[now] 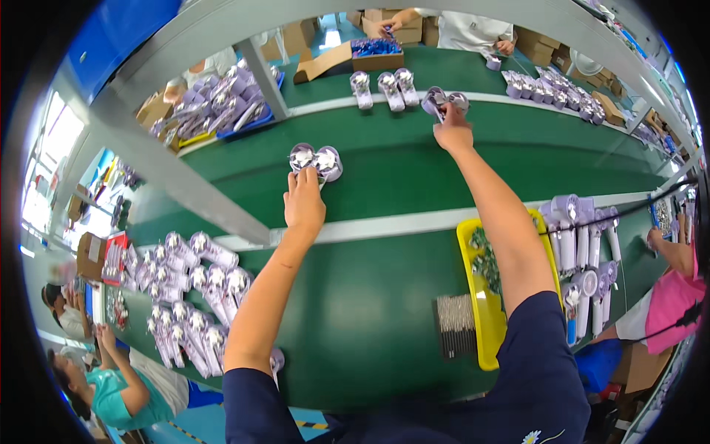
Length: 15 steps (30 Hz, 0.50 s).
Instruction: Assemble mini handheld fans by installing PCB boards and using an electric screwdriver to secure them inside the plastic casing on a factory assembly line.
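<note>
Both my arms reach forward over a green work surface. My left hand [304, 201] is closed on a pair of lilac handheld fan housings [328, 162] with silvery-white star-shaped blades in their round heads; the handles are mostly hidden under my fingers. Farther off to the right, my right hand [454, 135] grips two more lilac fan housings [435, 101] at the far rail. Just left of these, 3 similar fan housings [390, 90] lie at the rail with their round heads pointing away from me.
Many fan parts [196, 274] lie in rows at left; lilac housings [584, 237] stack at right. A yellow tray [489, 348] of green circuit pieces sits beside a bundle of thin pins [455, 325]. Grey posts [196, 174] frame the bench. Co-workers sit around; an open carton [377, 63] stands opposite.
</note>
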{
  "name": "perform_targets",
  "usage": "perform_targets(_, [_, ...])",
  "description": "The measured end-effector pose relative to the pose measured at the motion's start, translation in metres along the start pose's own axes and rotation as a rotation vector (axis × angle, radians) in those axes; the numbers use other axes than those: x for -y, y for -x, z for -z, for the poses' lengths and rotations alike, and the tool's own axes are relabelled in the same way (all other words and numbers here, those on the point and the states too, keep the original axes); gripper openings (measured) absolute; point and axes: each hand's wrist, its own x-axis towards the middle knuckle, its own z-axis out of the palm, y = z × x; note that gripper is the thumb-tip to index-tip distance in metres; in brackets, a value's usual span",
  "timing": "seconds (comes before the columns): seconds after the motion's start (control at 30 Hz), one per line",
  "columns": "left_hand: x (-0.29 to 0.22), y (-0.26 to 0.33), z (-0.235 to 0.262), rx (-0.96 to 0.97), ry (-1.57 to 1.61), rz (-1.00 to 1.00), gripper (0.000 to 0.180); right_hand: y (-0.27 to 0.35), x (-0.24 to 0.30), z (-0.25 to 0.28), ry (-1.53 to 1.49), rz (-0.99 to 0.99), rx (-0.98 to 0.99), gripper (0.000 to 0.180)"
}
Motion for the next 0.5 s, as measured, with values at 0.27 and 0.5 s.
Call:
perform_targets(0.27, [0.008, -0.195, -0.068, -0.122, 0.158, -0.018, 0.038, -0.118, -0.058, -0.044, -0.044, 0.118, -0.245, 0.038])
perform_targets(0.5, [-0.029, -0.262, -0.109, -0.103, 0.089, 0.143, 0.042, -0.158, -0.042, -0.099, -0.071, -0.017, -0.023, 0.049])
